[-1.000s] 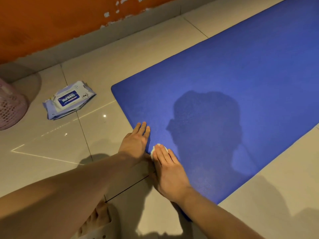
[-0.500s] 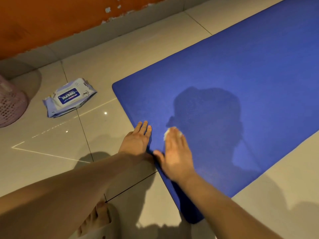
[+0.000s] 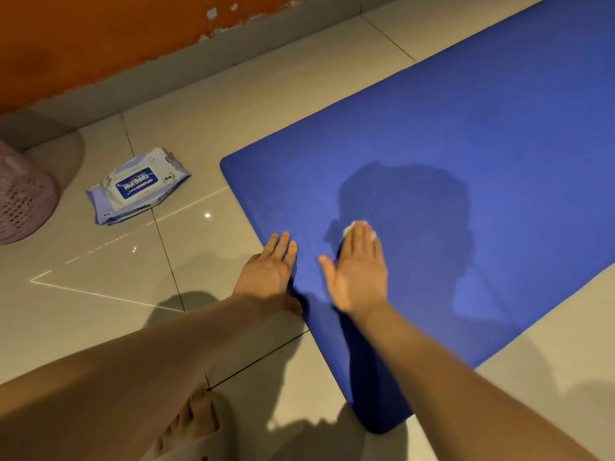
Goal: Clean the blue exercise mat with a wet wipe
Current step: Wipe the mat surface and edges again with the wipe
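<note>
Wipe wad [image 3: 356,225] under flat right hand [image 3: 360,272]

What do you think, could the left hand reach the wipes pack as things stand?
Probably yes: the left hand holds nothing, and only bare floor lies between it and the wipes pack.

The floor [image 3: 100,311] carries 1 mat [image 3: 466,144], 1 wipe [image 3: 353,225], 1 pack [image 3: 139,186] of wipes and 1 basket [image 3: 23,201]. 1 left hand [image 3: 268,274] and 1 right hand [image 3: 357,271] make 2 hands. 1 foot [image 3: 193,417] shows, in 1 slipper [image 3: 186,455]. There is 1 wall [image 3: 83,44] and 1 head shadow [image 3: 416,201].
</note>
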Demonstrator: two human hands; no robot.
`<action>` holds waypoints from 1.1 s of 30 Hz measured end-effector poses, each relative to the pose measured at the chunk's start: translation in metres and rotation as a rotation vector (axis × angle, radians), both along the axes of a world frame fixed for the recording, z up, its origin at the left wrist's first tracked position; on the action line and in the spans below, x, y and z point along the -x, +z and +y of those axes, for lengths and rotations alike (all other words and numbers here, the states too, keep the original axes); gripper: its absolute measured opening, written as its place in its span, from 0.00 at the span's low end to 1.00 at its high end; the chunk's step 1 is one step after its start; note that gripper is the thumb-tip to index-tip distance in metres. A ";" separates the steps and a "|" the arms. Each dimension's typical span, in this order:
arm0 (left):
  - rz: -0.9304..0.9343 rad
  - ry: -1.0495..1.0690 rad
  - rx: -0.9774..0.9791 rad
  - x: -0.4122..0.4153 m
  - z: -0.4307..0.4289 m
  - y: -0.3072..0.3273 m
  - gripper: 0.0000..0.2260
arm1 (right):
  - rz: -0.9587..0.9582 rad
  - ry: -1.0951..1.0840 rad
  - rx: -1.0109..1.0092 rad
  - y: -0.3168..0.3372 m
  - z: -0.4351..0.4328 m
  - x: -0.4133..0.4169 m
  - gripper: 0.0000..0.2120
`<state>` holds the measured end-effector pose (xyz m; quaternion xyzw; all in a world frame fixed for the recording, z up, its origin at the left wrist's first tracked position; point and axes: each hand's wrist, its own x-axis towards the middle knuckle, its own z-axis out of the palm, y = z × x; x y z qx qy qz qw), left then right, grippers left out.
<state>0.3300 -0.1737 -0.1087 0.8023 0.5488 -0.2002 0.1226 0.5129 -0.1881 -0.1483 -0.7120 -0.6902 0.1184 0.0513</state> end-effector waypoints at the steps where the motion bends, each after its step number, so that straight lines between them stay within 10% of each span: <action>1: 0.000 -0.004 -0.008 0.000 0.001 0.000 0.52 | 0.072 0.046 -0.030 -0.002 -0.011 0.015 0.38; 6: -0.006 -0.011 0.003 -0.001 0.000 0.005 0.53 | 0.162 0.458 -0.160 -0.001 -0.061 0.021 0.29; 10: 0.003 -0.002 0.041 -0.001 0.000 0.007 0.59 | -0.113 0.704 -0.131 0.007 -0.077 -0.034 0.30; 18: -0.176 0.136 0.142 0.000 0.002 0.023 0.52 | -0.007 0.076 0.075 0.012 -0.053 -0.030 0.42; 23: -0.395 0.716 -0.045 -0.007 0.000 0.022 0.28 | 0.251 0.080 0.129 0.019 -0.011 0.029 0.32; 28: -0.734 1.159 0.161 -0.018 0.009 0.021 0.10 | 0.054 0.472 0.035 0.011 -0.066 0.026 0.34; 33: -0.937 1.455 0.182 -0.025 0.017 0.031 0.14 | 0.028 0.592 -0.115 0.009 -0.115 -0.040 0.24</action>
